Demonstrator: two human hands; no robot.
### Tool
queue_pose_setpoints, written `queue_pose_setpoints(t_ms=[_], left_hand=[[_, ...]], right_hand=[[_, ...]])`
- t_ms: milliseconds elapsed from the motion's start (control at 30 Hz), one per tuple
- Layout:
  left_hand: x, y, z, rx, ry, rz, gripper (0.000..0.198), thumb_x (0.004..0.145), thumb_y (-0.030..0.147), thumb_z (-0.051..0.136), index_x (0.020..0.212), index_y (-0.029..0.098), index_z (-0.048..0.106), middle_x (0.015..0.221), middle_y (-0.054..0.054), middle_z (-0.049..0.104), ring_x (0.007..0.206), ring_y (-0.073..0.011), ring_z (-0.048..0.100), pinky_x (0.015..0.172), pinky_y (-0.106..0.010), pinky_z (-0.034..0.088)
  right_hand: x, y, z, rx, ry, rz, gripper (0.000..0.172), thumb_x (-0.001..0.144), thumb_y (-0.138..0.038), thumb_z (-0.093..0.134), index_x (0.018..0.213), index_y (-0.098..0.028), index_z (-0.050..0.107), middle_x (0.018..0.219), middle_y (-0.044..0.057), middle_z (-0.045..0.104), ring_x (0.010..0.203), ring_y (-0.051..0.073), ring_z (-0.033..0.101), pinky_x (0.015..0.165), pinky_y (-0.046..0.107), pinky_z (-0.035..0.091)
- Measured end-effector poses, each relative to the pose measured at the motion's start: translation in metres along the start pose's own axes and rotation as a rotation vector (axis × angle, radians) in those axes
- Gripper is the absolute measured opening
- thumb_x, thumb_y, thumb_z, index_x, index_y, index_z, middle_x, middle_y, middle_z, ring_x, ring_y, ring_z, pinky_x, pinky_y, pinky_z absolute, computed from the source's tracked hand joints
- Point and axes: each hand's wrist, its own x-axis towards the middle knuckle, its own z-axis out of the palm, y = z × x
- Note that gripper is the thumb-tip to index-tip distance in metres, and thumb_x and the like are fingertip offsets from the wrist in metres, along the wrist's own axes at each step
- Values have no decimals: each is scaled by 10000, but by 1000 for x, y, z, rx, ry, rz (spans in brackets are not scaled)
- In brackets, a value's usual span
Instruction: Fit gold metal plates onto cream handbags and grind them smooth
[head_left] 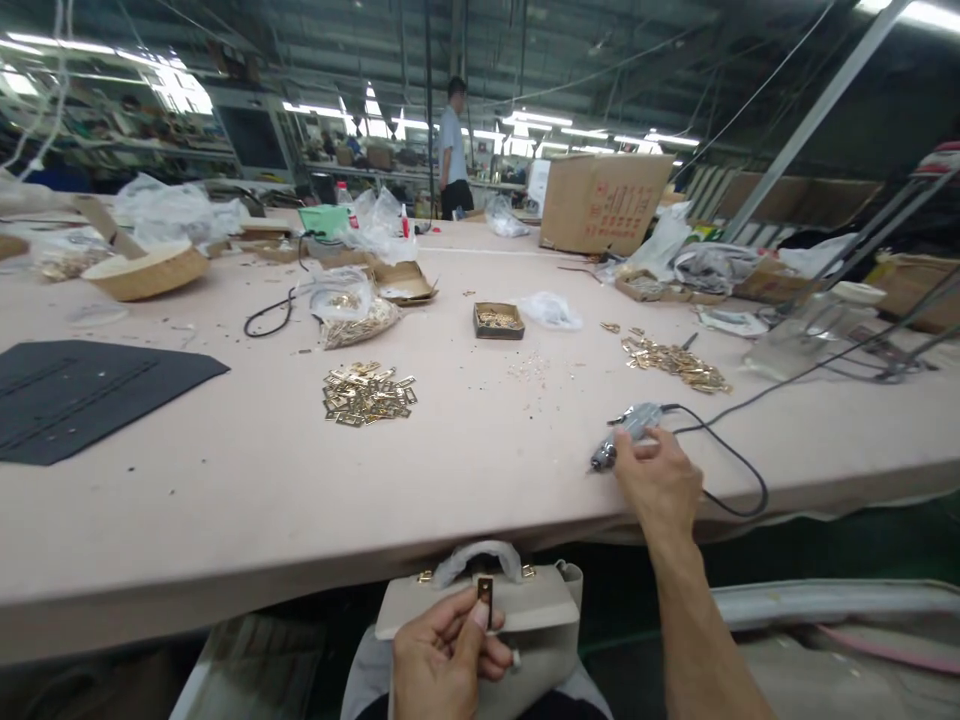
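Observation:
My left hand [450, 650] pinches a small gold metal plate [485, 603] with a hole near its top, upright between thumb and fingers. Behind that hand a beige handbag [544, 612] rests on my lap, its top handle [484, 560] wrapped in clear plastic. On the right side of the table my right hand [660, 475] has its thumb and fingers around a grey corded electric screwdriver [634, 425], which lies low at the tabletop with its tip pointing left. The palm side of the right hand is hidden.
Gold rectangular plates [367, 395] lie heaped left of centre. More gold pieces [675, 363] are at the right, near a glass jar [810, 325]. A small box [499, 320] holds tiny parts. A dark board [97, 395] lies left. A person [454, 150] stands beyond.

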Motion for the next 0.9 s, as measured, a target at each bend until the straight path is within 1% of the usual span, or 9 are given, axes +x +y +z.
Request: queue_pose_setpoints(t_ms=[133,200,267,400,500,633,733,833,900], left_hand=[[2,-2,-1,-22,-16,1,582,599,619,908,840,100,802,661,-118,737,434,-170,642,398,-216,535],[2,-4,0,-25,-11,-2,581,595,624,908,826,101,800,659,-121,737,433,-171,642,397,-217,536],[1,-5,0,-33,-10,-2,587,590,629,908,822,101,798,656,-121,735,431,-172,641,397,-219,538],[1,-7,-2,-53,-13,-3,591,590,617,914,847,98,797,655,-118,734,431,-166,638,395,-211,532],[2,-7,-3,-45,-21,2,595,605,616,906,852,86,796,663,-126,735,435,-168,640,402,-212,535],[3,-8,-3,-53,-32,8,589,609,609,905,843,80,791,655,-122,730,426,-167,634,390,-211,525],[5,-10,-3,-43,-27,7,596,606,609,904,852,79,791,642,-119,727,418,-172,631,389,-222,528],[6,-10,-3,-35,-22,0,605,606,619,900,859,80,791,647,-122,731,426,-183,639,394,-238,538],[7,-8,-3,-28,-28,-10,610,605,624,898,859,80,790,656,-125,734,432,-187,645,395,-240,542]], right_hand=[[53,8,24,-220,-112,160,845,763,-588,728,1318,29,567,1074,316,689,1078,458,654,929,534,518],[64,12,32,-140,-109,211,952,670,-540,810,1359,52,527,1141,328,669,1114,447,645,935,500,531],[69,17,37,36,-112,284,963,592,-493,860,1341,27,551,1115,287,683,1034,406,677,835,450,575],[71,27,36,670,-183,465,702,516,-375,881,1104,-61,660,770,73,658,637,246,654,490,320,537],[71,25,29,1182,-373,574,433,549,-206,777,949,-98,651,645,-1,561,554,170,586,477,274,545],[73,15,20,1577,-565,750,309,601,-59,669,877,-152,564,762,27,597,649,145,619,514,223,561],[76,7,21,1708,-482,831,226,726,-51,627,902,-165,542,858,34,623,702,133,642,593,260,614],[79,2,28,1709,-317,799,153,818,-79,623,930,-164,563,864,0,626,635,104,621,728,384,658],[79,0,35,1685,-188,780,126,830,-71,620,884,-162,551,814,-30,602,562,75,571,707,365,651]])
